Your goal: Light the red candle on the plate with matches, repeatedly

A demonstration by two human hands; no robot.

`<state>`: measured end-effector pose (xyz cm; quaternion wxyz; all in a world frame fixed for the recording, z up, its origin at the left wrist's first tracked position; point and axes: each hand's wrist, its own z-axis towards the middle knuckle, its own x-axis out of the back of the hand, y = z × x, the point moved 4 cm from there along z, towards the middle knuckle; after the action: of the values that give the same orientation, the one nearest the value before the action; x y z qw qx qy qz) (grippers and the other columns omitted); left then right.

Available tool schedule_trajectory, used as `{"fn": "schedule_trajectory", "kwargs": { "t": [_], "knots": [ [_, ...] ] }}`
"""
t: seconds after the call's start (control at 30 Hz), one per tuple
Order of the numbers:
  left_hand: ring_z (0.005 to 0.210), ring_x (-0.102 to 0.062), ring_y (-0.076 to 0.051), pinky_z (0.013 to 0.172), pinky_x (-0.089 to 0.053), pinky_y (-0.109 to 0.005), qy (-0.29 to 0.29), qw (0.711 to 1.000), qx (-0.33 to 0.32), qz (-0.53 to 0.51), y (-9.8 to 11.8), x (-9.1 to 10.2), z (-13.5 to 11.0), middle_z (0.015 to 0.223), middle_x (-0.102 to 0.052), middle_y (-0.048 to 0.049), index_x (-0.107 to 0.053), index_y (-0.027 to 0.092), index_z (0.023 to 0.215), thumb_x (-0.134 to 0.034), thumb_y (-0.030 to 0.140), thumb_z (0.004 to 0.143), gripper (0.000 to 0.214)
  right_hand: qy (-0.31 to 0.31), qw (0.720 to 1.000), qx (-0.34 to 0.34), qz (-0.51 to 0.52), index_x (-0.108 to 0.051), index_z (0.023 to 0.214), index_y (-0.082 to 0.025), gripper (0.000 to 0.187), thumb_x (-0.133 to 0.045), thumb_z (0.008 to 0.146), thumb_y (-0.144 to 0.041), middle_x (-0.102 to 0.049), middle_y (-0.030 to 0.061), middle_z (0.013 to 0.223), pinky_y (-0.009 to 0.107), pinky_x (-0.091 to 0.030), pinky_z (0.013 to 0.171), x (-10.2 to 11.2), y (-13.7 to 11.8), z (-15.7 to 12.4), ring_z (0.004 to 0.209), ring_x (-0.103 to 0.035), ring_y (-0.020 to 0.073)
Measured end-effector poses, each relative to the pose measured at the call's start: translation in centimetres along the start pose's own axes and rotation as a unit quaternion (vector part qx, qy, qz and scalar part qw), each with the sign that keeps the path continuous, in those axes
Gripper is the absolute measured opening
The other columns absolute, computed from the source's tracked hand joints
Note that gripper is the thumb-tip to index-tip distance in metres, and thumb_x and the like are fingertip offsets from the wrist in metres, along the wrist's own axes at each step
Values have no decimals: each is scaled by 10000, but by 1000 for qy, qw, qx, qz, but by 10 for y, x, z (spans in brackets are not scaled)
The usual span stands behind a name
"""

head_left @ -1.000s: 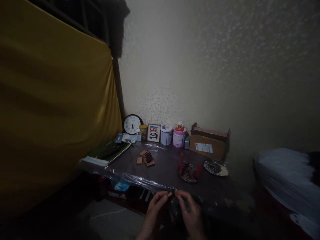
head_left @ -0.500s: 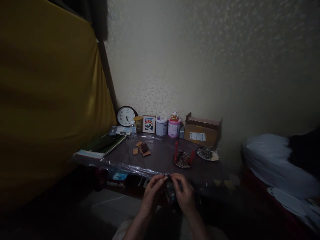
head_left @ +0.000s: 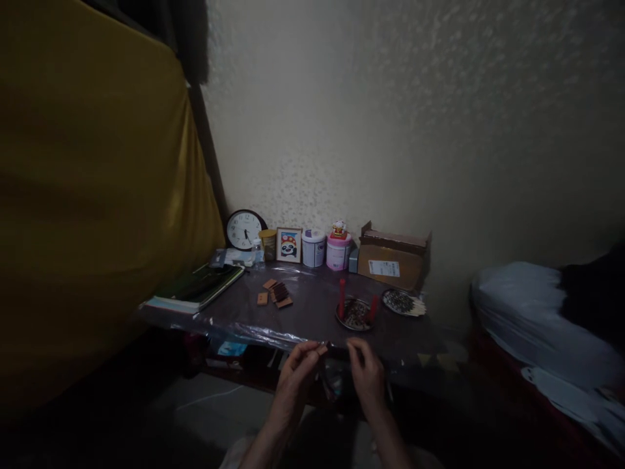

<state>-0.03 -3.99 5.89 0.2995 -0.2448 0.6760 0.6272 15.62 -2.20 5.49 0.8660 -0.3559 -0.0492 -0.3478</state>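
Note:
My left hand (head_left: 293,378) is closed at the near edge of the table, pinching a small tan matchbox (head_left: 322,350) with a dark end. To its right, my right hand (head_left: 367,378) has its thumb and fingertips pressed together; whatever may be between them is too small and dark to make out. A gap separates the two hands. Beyond them, a round plate (head_left: 355,326) bears burnt bits and two red candles, one upright candle (head_left: 342,298) and one leaning candle (head_left: 373,308). Dark-headed matches (head_left: 401,302) fill another plate to the right.
Several small matchboxes (head_left: 280,293) lie on the plastic-covered table (head_left: 307,312). Books (head_left: 195,291) rest at left. Along the wall stand a clock (head_left: 245,229), a panda picture (head_left: 289,245), a white canister (head_left: 313,249), a pink canister (head_left: 338,253) and a cardboard box (head_left: 390,260).
My right hand has moved right, away from the matchbox, widening the gap between the hands. My left hand stays nearly in place with the matchbox. The view has shifted slightly.

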Motion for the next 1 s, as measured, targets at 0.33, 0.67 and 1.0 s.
{"fn": "schedule_trajectory", "kwargs": {
  "t": [0.33,0.67,1.0],
  "knots": [
    [831,-649,-207,774,-450,-292,18,1000,6,7,-9,3,1,832,-718,-73,-643,153,852,-726,273,644,254,28,989,-72,124,-606,777,-197,105,-545,831,-265,-681,36,790,285,-520,721,11,-32,0,765,-649,161],
    [809,-647,-178,754,-458,-270,12,1000,4,-14,-11,4,1,865,-719,-68,-636,158,862,-721,250,651,245,21,995,53,79,-590,892,-220,116,-512,847,-146,-681,48,878,308,-509,769,19,-53,-6,843,-644,162],
    [848,-648,-209,800,-450,-302,33,999,-5,6,-5,5,3,860,-721,-88,-645,155,831,-754,284,603,284,12,999,-36,17,-615,824,-197,197,-462,871,-312,-690,37,772,271,-514,658,3,4,2,715,-645,161]
  ]
}}
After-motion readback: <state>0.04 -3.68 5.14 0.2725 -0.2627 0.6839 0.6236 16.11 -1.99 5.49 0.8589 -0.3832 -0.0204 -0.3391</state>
